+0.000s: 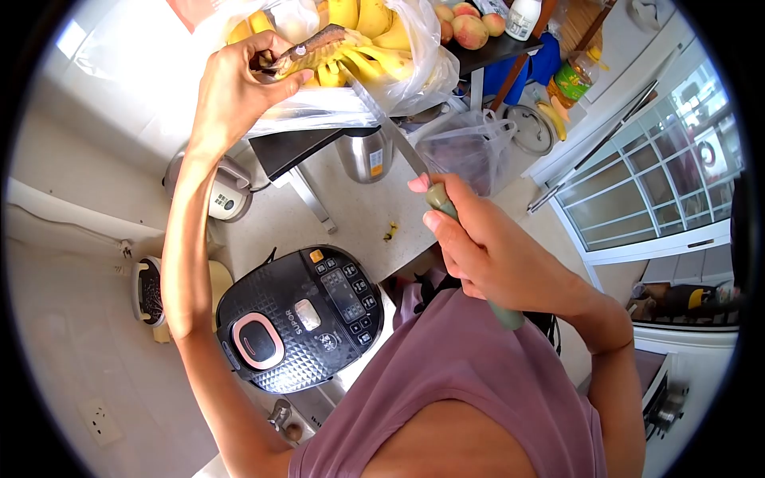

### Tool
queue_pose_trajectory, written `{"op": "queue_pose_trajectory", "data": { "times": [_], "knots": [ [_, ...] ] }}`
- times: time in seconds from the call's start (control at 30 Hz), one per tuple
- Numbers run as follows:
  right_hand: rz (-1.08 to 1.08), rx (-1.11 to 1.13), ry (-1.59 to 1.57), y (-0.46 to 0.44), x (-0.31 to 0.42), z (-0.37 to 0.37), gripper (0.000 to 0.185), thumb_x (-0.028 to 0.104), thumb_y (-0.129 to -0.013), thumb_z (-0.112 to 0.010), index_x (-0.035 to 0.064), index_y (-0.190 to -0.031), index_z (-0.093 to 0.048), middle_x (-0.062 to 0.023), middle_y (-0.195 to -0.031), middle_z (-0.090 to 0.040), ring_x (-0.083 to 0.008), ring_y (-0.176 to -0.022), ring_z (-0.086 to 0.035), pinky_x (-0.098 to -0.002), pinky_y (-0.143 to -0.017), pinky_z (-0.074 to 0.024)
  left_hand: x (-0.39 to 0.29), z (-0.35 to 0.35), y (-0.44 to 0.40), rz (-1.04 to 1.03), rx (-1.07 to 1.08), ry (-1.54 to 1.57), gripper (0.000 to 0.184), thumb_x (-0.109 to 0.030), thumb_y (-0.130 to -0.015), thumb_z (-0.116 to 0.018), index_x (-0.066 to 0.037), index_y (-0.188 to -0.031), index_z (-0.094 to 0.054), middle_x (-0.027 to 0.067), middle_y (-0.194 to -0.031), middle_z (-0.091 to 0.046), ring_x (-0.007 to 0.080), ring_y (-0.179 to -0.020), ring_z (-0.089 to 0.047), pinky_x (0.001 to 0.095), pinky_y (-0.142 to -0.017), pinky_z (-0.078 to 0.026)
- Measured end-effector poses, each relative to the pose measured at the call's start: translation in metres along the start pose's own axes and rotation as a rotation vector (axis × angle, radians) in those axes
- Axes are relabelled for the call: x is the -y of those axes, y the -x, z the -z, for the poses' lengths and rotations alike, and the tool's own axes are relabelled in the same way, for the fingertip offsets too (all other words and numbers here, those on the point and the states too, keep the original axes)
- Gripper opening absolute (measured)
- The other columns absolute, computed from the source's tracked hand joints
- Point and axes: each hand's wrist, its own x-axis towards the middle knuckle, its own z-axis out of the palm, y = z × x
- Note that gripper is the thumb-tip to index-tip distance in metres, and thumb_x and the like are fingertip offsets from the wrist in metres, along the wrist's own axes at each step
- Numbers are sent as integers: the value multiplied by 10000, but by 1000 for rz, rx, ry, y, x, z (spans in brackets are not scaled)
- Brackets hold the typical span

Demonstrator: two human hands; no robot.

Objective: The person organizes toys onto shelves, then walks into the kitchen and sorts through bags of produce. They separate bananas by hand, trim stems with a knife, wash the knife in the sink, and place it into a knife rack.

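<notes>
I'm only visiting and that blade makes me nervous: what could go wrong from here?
The knife in the right hand points toward the bananas, whose stem the left hand grips, so a slip might cut that hand. The blade also passes close to the bag around them and could nick it. The bag sits at the shelf's edge; a hard tug might drag it off.

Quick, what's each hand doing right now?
Left hand: closed on the dark banana stalk.
Right hand: closed around the green handle of a knife.
</notes>
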Motion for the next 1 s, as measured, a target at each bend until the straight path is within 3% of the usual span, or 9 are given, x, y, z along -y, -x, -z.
{"op": "queue_pose_trajectory", "data": {
  "times": [0.1, 0.23, 0.33, 0.43, 0.47, 0.5, 0.57, 0.87, 1.0],
  "knots": [
    [42, 48, 140, 5, 7, 7, 232, 159, -996, -455, -62, -1049, -409, -112, -626, -433, -195, -539, -482, -340, -510, -357, -8, 0, 0, 82, 39, -18, 180, -59, -757, -776, 11, -855, -642, -6, -706, -600, 55, -649, -502, 222, -629, -443],
    [-21, 122, 215, 2, 30, 20, 231, 182, -997, -462, -40, -965, -406, -75, -620, -427, -162, -576, -538, -293, -495, -381, -7, 1, 0, 5, 10, -75, 184, -64, -746, -780, 1, -830, -629, -10, -662, -571, 46, -618, -475, 210, -581, -410],
    [-228, 288, 42, -2, 73, 34, 382, 213, -1009, -402, -9, -1319, -372, 7, -634, -360, -74, -504, -371, -243, -429, -365, -12, -2, 5, -30, -32, -35, 185, -62, -746, -778, -6, -810, -614, -21, -640, -549, 40, -597, -450, 210, -551, -383],
    [-480, 206, 147, -16, 112, 50, 315, 211, -974, -463, -30, -1177, -467, -2, -626, -381, -76, -497, -388, -248, -405, -360, -8, -3, 6, -62, -44, -21, 188, -65, -740, -778, -12, -800, -608, -21, -622, -529, 41, -583, -431, 217, -535, -368],
    [-386, 345, 57, -22, 116, 64, 275, 210, -953, -495, -24, -1097, -491, -10, -648, -414, -75, -503, -399, -247, -395, -356, -9, -2, 6, -60, -41, -23, 190, -68, -736, -779, -12, -800, -609, -19, -620, -526, 42, -581, -430, 215, -535, -366],
    [-334, 414, 19, -26, 129, 63, 257, 210, -942, -512, -21, -1056, -503, -14, -659, -430, -74, -507, -405, -247, -390, -354, -16, 2, 5, 32, -2, -55, 240, -122, -688, -803, -24, -815, -624, 60, -683, -607, 165, -606, -582, 296, -616, -479],
    [-283, 520, -1, -38, 153, 60, 240, 204, -929, -531, -20, -1012, -514, -21, -677, -452, -72, -511, -412, -244, -383, -351, -11, -1, 12, -3, -20, -61, 241, -131, -681, -805, -30, -806, -625, 55, -683, -611, 173, -606, -589, 305, -617, -483],
    [-474, 360, 470, -73, 185, 47, 222, 161, -901, -565, -40, -975, -507, -47, -748, -496, -64, -525, -425, -226, -368, -347, -12, 1, 9, -5, -47, -79, 222, -177, -681, -797, -58, -803, -654, 68, -737, -672, 233, -682, -662, 337, -637, -513],
    [-497, 263, 369, -59, 166, 55, 217, 142, -888, -580, -48, -958, -504, -58, -779, -516, -60, -531, -431, -217, -361, -346, -14, 1, 10, 17, -66, -29, 216, -188, -684, -796, -60, -801, -666, 67, -742, -680, 238, -683, -667, 346, -635, -519]
  ]
}}
